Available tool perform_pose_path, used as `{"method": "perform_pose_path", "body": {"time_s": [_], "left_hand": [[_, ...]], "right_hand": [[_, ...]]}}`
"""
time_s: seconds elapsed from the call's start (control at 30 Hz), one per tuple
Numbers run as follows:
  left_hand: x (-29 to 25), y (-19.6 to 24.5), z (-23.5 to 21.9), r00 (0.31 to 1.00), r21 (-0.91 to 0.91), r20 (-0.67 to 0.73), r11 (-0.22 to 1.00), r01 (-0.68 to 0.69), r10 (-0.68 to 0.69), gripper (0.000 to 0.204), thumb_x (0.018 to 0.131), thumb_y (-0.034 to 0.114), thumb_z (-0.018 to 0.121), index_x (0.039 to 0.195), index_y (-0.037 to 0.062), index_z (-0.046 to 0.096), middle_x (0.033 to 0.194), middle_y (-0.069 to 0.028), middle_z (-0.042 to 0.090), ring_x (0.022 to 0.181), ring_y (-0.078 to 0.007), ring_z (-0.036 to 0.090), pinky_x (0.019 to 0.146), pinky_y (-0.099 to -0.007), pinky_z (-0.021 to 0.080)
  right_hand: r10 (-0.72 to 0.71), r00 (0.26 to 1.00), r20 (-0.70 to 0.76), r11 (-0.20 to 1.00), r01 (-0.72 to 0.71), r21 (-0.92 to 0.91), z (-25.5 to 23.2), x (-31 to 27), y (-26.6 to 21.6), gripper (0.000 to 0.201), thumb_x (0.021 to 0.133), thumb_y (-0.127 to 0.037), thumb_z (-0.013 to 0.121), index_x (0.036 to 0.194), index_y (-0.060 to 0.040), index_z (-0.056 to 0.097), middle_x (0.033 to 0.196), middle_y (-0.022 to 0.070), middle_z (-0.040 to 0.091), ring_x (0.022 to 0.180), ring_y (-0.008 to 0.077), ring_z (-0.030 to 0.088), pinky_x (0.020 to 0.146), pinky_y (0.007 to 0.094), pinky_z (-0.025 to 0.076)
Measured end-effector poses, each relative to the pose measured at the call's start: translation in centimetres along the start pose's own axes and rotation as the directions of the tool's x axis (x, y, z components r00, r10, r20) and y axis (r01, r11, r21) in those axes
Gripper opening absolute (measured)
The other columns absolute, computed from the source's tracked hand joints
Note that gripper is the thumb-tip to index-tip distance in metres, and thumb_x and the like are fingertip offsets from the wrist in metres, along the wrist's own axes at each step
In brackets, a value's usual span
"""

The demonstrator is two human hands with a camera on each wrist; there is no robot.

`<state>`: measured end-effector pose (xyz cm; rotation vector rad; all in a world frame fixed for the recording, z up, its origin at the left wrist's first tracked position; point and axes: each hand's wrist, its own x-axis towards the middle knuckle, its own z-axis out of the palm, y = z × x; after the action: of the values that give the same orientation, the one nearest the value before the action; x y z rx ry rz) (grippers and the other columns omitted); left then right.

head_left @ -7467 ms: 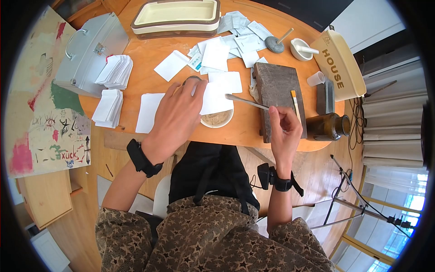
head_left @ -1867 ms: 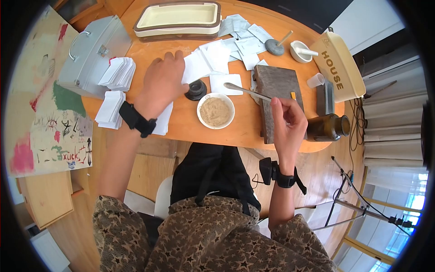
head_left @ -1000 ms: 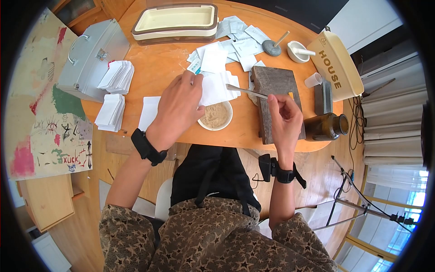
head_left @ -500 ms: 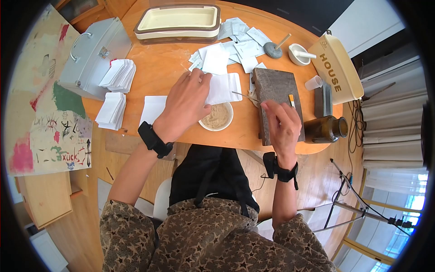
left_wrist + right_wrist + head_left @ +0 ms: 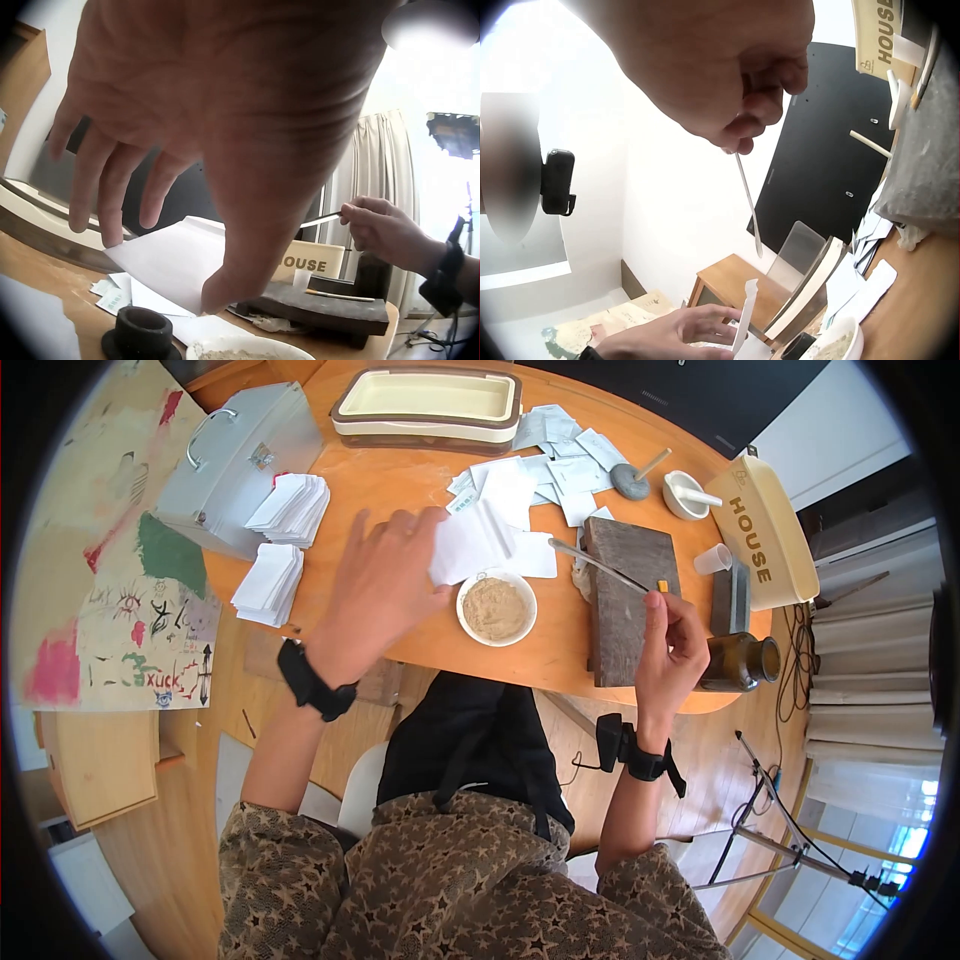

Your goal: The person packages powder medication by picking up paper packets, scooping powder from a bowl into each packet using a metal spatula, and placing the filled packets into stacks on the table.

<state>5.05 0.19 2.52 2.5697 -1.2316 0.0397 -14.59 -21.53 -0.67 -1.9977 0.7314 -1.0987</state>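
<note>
My left hand [image 5: 385, 575] holds a white paper envelope [image 5: 472, 543] between thumb and fingertips, tilted beside and partly above a white bowl [image 5: 500, 641]. In the left wrist view the thumb is at one edge of the envelope [image 5: 176, 259] and a fingertip at the opposite edge. The bowl contains tan powder [image 5: 495, 607]. At the right, my right hand [image 5: 672, 650] pinches the end of a thin metal spatula [image 5: 607, 569], whose slightly widened tip points up and left in the air. A black ring-shaped holder [image 5: 142, 334] stands beside the bowl, hidden by my left hand in the head view.
Stacks of white envelopes [image 5: 270, 582] lie at the left by a silver case [image 5: 235, 470]. Loose packets [image 5: 575, 473] cover the back middle. At the right are a dark wooden board [image 5: 625, 550], a brown jar [image 5: 740, 662], a mortar [image 5: 685, 500] and a "HOUSE" box [image 5: 765, 540].
Half a second ago the envelope overlapped the bowl's back edge; now my left hand has moved left and tilted it, showing the whole bowl. The spatula's tip has swung up. The head view has shifted.
</note>
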Motion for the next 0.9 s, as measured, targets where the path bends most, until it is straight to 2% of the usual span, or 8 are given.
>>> {"method": "perform_pose_path", "body": {"time_s": [0.03, 0.13, 0.27, 0.33, 0.4, 0.63, 0.7, 0.9], "left_hand": [[-0.5, -0.3, -0.8, 0.995, 0.006, 0.049, 0.997, 0.083, -0.083, 0.065, 0.078, 0.022, 0.08, 0.136, 0.0089, 0.053, 0.117, -0.0127, 0.065, 0.114, -0.0311, 0.061, 0.112, -0.0467, 0.038], [-2.6, -1.7, -2.4, 0.98, 0.065, 0.037, 0.979, 0.193, -0.196, 0.061, 0.078, 0.024, 0.08, 0.133, 0.0109, 0.055, 0.117, -0.0104, 0.067, 0.114, -0.0286, 0.062, 0.11, -0.0466, 0.039], [-5.8, -3.7, -3.3, 0.968, -0.013, -0.031, 0.969, 0.248, -0.249, 0.058, 0.077, 0.022, 0.082, 0.128, 0.0113, 0.056, 0.112, -0.0099, 0.069, 0.11, -0.0266, 0.064, 0.107, -0.046, 0.04], [-6.7, -4.5, -3.4, 0.97, 0.011, -0.041, 0.971, 0.24, -0.239, 0.057, 0.075, 0.022, 0.084, 0.125, 0.012, 0.058, 0.109, -0.0109, 0.07, 0.105, -0.0292, 0.065, 0.103, -0.0454, 0.043], [-7.6, -4.3, -3.8, 0.928, -0.031, 0.07, 0.929, 0.369, -0.366, 0.055, 0.073, 0.023, 0.086, 0.121, 0.0129, 0.062, 0.105, -0.0121, 0.07, 0.098, -0.0311, 0.067, 0.096, -0.0442, 0.046], [-8.8, -4.1, -2.8, 0.929, 0.001, 0.104, 0.934, 0.358, -0.356, 0.051, 0.076, 0.034, 0.086, 0.117, 0.0134, 0.064, 0.1, -0.0123, 0.071, 0.093, -0.0291, 0.068, 0.086, -0.0409, 0.049], [-8.8, -3.9, -2.5, 0.929, 0.064, 0.135, 0.939, 0.338, -0.344, 0.054, 0.077, 0.043, 0.084, 0.118, 0.012, 0.066, 0.101, -0.0131, 0.072, 0.094, -0.0291, 0.069, 0.08, -0.0394, 0.051], [-8.7, -3.9, -1.6, 0.921, 0.041, 0.149, 0.933, 0.358, -0.36, 0.06, 0.077, 0.049, 0.083, 0.117, 0.0062, 0.068, 0.106, -0.0158, 0.073, 0.093, -0.0308, 0.071, 0.076, -0.0392, 0.053]], "right_hand": [[0.017, 1.0, 0.004, 1.0, -0.017, 0.01, -0.1, -0.1, 0.0, 0.017, 0.097, -0.018, 0.072, 0.091, -0.0019, 0.072, 0.07, -0.001, 0.061, 0.062, 0.0058, 0.047, 0.059, 0.0224, 0.037], [0.043, 0.999, 0.015, 0.999, -0.044, 0.032, 0.0, -0.5, 0.0, 0.017, 0.097, -0.018, 0.072, 0.092, -0.0019, 0.072, 0.07, -0.001, 0.061, 0.063, 0.0061, 0.048, 0.059, 0.0222, 0.037], [0.044, 0.998, 0.053, 0.999, -0.045, 0.017, 0.3, -1.4, -0.4, 0.017, 0.097, -0.018, 0.072, 0.094, -0.0015, 0.072, 0.07, -0.0003, 0.061, 0.064, 0.0067, 0.049, 0.06, 0.0231, 0.038], [0.066, 0.993, 0.096, 0.996, -0.071, 0.053, 0.5, -1.8, -0.6, 0.016, 0.097, -0.017, 0.072, 0.095, -0.001, 0.072, 0.071, 0.0001, 0.062, 0.065, 0.0074, 0.05, 0.061, 0.024, 0.039], [0.064, 0.991, 0.116, 0.996, -0.071, 0.058, 0.6, -2.2, -0.7, 0.015, 0.097, -0.016, 0.072, 0.095, -0.0009, 0.072, 0.072, 0.0007, 0.062, 0.066, 0.0077, 0.051, 0.061, 0.0246, 0.04], [0.105, 0.972, 0.212, 0.992, -0.119, 0.051, 0.8, -3.7, -1.0, 0.01, 0.095, -0.01, 0.072, 0.095, 0.0004, 0.07, 0.073, 0.0036, 0.062, 0.067, 0.0083, 0.054, 0.062, 0.0243, 0.044], [0.094, 0.973, 0.209, 0.993, -0.108, 0.057, 0.8, -4.0, -0.8, 0.011, 0.095, -0.01, 0.072, 0.094, 0.0006, 0.07, 0.072, 0.0039, 0.062, 0.066, 0.0082, 0.053, 0.062, 0.0241, 0.043], [0.083, 0.971, 0.223, 0.995, -0.095, 0.04, 0.8, -4.8, -0.4, 0.012, 0.095, -0.01, 0.073, 0.093, 0.0011, 0.07, 0.07, 0.0039, 0.06, 0.064, 0.0083, 0.048, 0.059, 0.0241, 0.041]]}}
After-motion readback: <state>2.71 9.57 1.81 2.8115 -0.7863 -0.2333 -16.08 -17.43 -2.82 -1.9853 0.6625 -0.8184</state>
